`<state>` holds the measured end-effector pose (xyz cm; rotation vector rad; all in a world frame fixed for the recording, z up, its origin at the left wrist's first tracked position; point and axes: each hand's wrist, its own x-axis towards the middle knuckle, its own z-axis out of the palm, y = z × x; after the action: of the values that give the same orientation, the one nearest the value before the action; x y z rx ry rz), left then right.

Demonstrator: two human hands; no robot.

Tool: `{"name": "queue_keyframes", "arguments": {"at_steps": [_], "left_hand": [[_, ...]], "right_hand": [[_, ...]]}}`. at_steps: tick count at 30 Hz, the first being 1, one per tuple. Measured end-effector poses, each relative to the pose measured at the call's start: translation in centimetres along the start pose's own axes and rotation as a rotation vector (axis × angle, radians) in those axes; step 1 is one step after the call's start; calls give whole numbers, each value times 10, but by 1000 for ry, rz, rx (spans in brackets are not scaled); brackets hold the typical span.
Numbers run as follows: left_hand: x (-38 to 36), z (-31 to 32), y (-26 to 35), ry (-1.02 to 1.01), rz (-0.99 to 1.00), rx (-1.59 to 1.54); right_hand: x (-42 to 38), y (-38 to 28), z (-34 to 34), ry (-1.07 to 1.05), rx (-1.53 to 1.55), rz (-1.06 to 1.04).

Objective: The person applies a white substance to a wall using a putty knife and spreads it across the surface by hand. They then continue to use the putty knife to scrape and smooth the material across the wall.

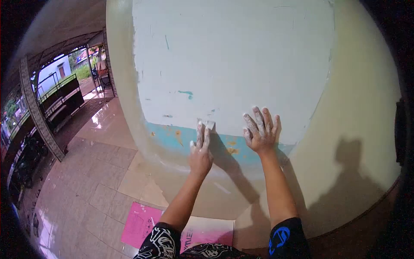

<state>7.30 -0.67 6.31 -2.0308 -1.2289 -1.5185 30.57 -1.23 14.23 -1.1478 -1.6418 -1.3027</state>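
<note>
White filler covers a large area of the wall (233, 56), with a turquoise strip (168, 134) showing rusty spots along its lower edge. My left hand (201, 151), dusted white, presses a small pale piece (208, 124) against the wall at the lower border of the white area. Its fingers point upward over that piece. To the right, my right hand (262, 131) lies on the white surface with its fingers spread and whitened, and nothing shows in it. Both arms cast shadows on the wall.
Pink printed sheets (140, 224) lie on the tiled floor (92, 185) below my arms. At the left are a post (41, 110), a dark gate (62, 101) and a parked motorcycle (28, 157). A dark object stands at the right edge.
</note>
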Motion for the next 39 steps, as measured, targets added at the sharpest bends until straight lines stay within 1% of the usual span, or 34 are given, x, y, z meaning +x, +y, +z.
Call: {"name": "queue_keyframes", "arguments": {"at_steps": [3,8,10,11,12,14,15,16,18,20,21,22,23,24,26,27,29,30,31,32,34,35,37,39], "left_hand": [[16,-11,-1,-38,4,29],[-16,5,-15,-25,-6,-51],[0,-3,-13,38,48,-45],[10,-9,-12,29,50,19],[16,-17,-8,27,46,18],[26,-26,-5,-120,-55,65],[20,-23,-10,-53,-29,-28],[9,-17,-16,-48,-28,-28],[-18,-6,-27,28,8,-35],[-17,-3,-32,62,11,-12],[-12,-6,-32,48,5,-15],[-4,-15,-28,34,-3,-18],[7,-23,-27,-68,-80,0],[12,-26,-27,-73,-83,-1],[20,-31,-28,-56,-64,8],[13,-26,-33,36,-6,-42],[-12,-10,-45,42,-23,-56],[-18,-14,-42,42,-43,-67],[-20,-16,-43,-66,-100,-19],[-17,-16,-44,-69,-98,-23],[7,-27,-39,-123,-122,-113],[16,-27,-40,-79,-78,-65],[17,-30,-41,-61,-58,-81],[3,-33,-45,-59,-45,-71]], "right_hand": [[3,1,-4,13,-29,-27],[2,1,-3,19,-18,-21],[3,1,-1,14,10,-6],[2,1,-2,11,-6,-11],[2,2,-3,11,-22,-16],[1,3,-3,15,-32,-24],[0,3,-1,20,-19,-19],[0,3,0,25,-6,-13],[0,1,2,51,-29,-25],[1,4,3,62,-14,-38],[-2,3,1,-2,-44,-17],[1,4,2,3,-46,-21],[0,3,2,-10,-43,-11],[-1,1,0,-23,-40,-1],[0,-1,-5,-62,-38,1],[0,-4,-6,-64,-15,23],[0,-10,-1,-72,47,60],[3,-15,-5,-77,44,63],[9,-19,-6,-91,61,30],[16,-23,-7,-107,78,-3],[39,-38,-13,-124,83,-16],[49,-44,-11,-141,99,-33],[76,-57,-10,-168,147,-49],[98,-73,-8,-133,147,-45]]}}
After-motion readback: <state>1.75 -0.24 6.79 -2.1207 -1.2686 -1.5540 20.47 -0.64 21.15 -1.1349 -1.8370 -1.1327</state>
